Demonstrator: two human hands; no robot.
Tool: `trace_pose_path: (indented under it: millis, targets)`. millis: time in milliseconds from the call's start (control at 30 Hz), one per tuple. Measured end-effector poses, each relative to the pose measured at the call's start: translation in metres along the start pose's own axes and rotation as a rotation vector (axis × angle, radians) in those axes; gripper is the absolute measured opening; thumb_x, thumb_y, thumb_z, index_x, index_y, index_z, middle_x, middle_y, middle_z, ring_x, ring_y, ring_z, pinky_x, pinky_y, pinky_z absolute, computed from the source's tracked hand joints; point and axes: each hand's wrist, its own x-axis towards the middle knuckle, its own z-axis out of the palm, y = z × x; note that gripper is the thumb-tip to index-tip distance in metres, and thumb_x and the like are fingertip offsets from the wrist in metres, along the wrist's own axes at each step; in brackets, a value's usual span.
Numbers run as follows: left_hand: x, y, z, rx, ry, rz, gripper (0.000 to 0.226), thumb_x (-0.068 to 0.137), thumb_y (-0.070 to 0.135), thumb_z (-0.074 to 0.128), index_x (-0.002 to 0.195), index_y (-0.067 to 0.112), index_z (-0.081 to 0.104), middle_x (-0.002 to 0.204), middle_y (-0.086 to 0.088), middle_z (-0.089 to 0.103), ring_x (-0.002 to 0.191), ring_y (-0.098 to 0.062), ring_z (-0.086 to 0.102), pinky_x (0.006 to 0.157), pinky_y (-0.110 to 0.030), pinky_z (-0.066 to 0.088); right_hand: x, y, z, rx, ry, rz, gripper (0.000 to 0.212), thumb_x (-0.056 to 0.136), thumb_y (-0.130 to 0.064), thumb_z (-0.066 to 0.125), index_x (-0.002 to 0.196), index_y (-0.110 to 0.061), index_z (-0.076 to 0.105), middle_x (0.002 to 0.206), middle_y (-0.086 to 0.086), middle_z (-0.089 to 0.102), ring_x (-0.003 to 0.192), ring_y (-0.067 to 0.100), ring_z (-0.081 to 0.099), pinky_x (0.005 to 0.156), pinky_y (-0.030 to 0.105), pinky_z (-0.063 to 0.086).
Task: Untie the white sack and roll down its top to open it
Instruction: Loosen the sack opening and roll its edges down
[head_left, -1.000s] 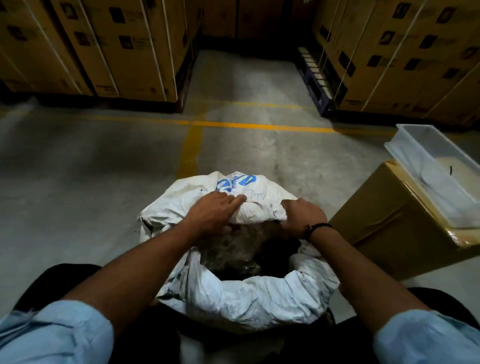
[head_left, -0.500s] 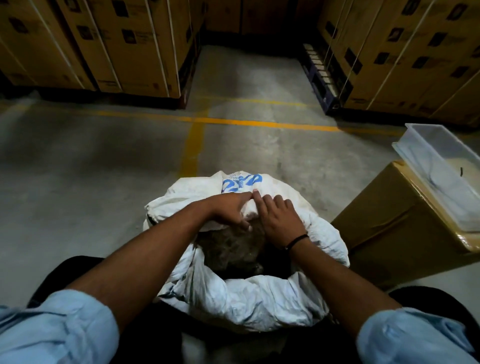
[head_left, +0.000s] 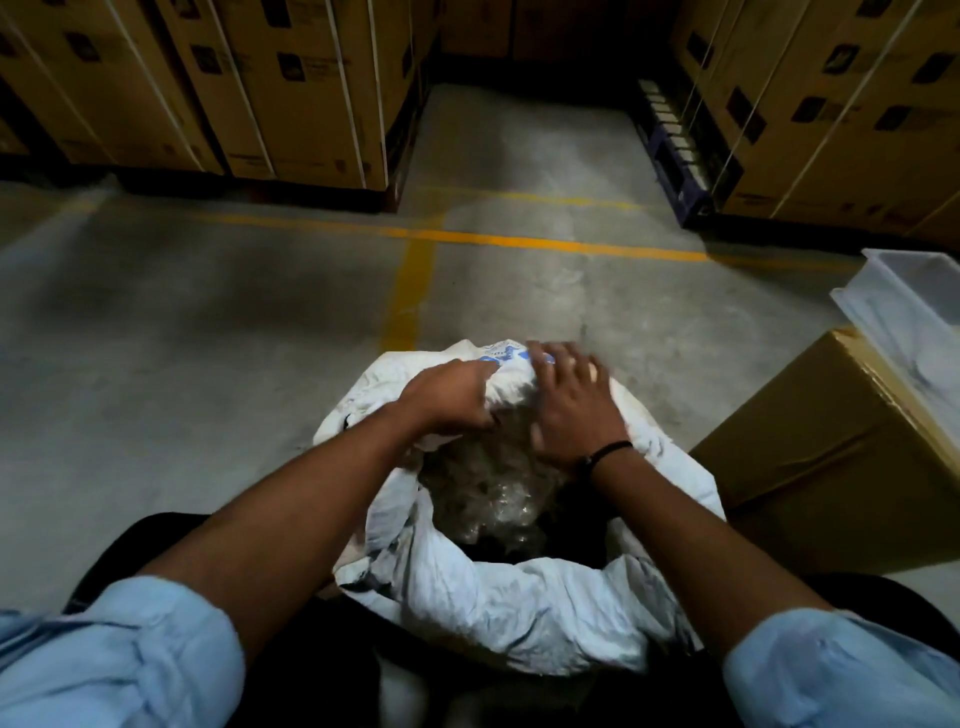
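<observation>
The white sack stands on the floor between my knees, its mouth wide and its top edge bunched into a rolled rim. Dull crinkled clear plastic shows inside it. My left hand grips the far rim of the sack, fingers curled into the fabric beside the blue print. My right hand lies on the far rim just right of it, fingers spread and straight, blurred by motion. A black band circles my right wrist.
A brown cardboard box stands right of the sack, with a clear plastic tub on top. Strapped stacks of cartons on pallets line the far left and right. Yellow lines mark the concrete floor.
My right hand has slid from the right side of the rim to the far middle, next to my left hand, and its fingers have spread flat. The far rim sits lower.
</observation>
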Motion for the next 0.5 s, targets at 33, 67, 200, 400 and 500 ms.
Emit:
trace_pose_path:
  millis: [33,67,200,400,500]
  targets:
    - [0.001,0.003,-0.004,-0.047,0.012,0.015,0.07,0.067,0.035,0.074,0.133,0.026,0.055,0.123,-0.005,0.068,0.104,-0.026,0.066,0.085,-0.036,0.055,-0.002,-0.005,-0.001,-0.03,0.037,-0.113,0.093,0.066,-0.038,0.047,0.151,-0.01,0.023,0.145,0.015,0.041,0.133,0.035,0.036,0.113,0.051,0.025]
    - [0.003,0.006,-0.007,-0.088,0.02,0.038,0.069,0.067,0.029,0.073,0.133,0.024,0.055,0.121,-0.006,0.069,0.101,-0.026,0.067,0.081,-0.033,0.055,-0.001,-0.005,0.001,-0.031,0.054,-0.175,0.097,0.065,-0.037,0.051,0.152,-0.008,0.02,0.145,0.015,0.04,0.132,0.035,0.036,0.114,0.05,0.025]
    - [0.0,0.013,-0.007,-0.092,-0.012,0.096,0.077,0.071,0.022,0.079,0.142,0.021,0.049,0.129,-0.008,0.065,0.112,-0.029,0.063,0.085,-0.028,0.045,0.014,0.006,0.005,-0.082,-0.009,-0.113,0.091,0.074,-0.051,0.063,0.146,-0.003,0.034,0.118,0.019,0.058,0.1,0.037,0.056,0.086,0.046,0.044]
    - [-0.01,-0.023,-0.006,0.272,-0.07,-0.131,0.104,0.054,0.084,0.07,0.14,0.031,0.048,0.134,-0.003,0.063,0.13,-0.027,0.051,0.116,-0.048,0.023,0.032,0.028,-0.005,0.076,-0.339,0.108,0.048,0.079,-0.061,0.055,0.109,-0.025,0.063,0.118,0.006,0.066,0.107,0.029,0.062,0.083,0.034,0.048]
    - [-0.013,-0.028,-0.012,0.118,-0.059,-0.163,0.093,0.059,0.077,0.077,0.134,0.026,0.056,0.132,-0.002,0.064,0.12,-0.025,0.058,0.099,-0.035,0.04,0.039,0.029,-0.004,0.174,-0.387,0.132,0.055,0.073,-0.065,0.058,0.112,-0.027,0.064,0.12,0.004,0.066,0.109,0.028,0.061,0.087,0.035,0.05]
